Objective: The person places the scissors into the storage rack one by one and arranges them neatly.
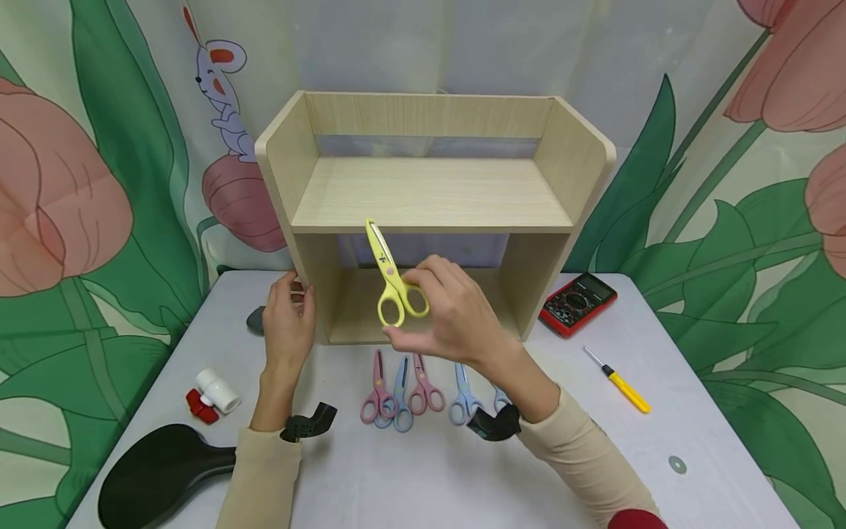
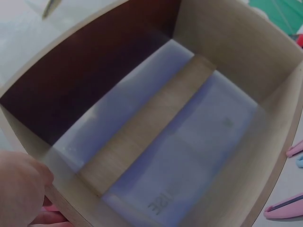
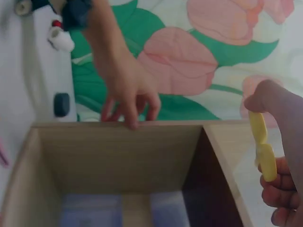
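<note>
The right hand (image 1: pixel 449 308) pinches the handles of a pair of yellow scissors (image 1: pixel 391 275), fingers curled round the loops, and holds them raised in front of the wooden shelf unit (image 1: pixel 429 198), blades closed and tipped up and to the left, their tip level with the front edge of the upper board. The left hand (image 1: pixel 288 323) grips the left side panel of the shelf unit near its bottom front corner, fingers curled over the panel's edge. The shelf unit stands at the back middle of the table (image 1: pixel 410 477). On the table just in front of it, under the right forearm, lie four more pairs of scissors in a row: two pink (image 1: pixel 378 393) (image 1: pixel 423 386) and two blue (image 1: pixel 400 400) (image 1: pixel 463 400). A red meter (image 1: pixel 578 303) sits near the back right corner, and a yellow-handled screwdriver (image 1: pixel 617 380) lies nearer the right edge.
</note>
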The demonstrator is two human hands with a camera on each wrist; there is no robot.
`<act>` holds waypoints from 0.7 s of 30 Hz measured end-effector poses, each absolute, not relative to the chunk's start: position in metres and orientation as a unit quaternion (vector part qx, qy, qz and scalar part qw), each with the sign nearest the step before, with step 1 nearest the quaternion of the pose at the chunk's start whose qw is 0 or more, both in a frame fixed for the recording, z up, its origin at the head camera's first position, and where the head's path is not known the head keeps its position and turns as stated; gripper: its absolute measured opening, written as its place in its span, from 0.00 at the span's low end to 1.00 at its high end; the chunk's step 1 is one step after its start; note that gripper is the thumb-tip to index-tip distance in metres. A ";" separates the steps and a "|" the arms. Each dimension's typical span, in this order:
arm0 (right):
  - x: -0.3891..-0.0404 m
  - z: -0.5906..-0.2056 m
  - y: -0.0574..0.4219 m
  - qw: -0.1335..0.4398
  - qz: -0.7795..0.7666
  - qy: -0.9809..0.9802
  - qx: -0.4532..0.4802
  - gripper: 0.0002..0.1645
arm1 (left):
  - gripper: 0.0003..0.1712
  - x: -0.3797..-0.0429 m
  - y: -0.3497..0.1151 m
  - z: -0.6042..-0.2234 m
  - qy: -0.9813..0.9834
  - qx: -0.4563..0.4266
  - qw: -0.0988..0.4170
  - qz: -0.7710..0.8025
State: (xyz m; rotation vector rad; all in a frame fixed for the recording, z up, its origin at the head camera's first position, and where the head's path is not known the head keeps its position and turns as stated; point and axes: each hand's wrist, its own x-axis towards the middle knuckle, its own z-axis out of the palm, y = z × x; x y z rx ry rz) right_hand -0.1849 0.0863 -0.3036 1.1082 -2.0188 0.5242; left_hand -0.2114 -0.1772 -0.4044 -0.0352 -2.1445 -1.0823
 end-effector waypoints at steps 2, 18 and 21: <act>-0.193 -0.291 0.078 0.396 0.198 -0.790 0.424 0.33 | 0.21 -0.211 -0.178 -0.405 -0.832 -0.014 0.361 -0.421; -0.258 -0.240 0.014 0.240 0.183 -0.910 0.286 0.30 | 0.21 -0.212 -0.178 -0.405 -0.834 -0.013 0.358 -0.418; -0.265 -0.239 0.003 0.216 0.198 -0.914 0.281 0.31 | 0.21 -0.212 -0.179 -0.405 -0.837 -0.013 0.357 -0.414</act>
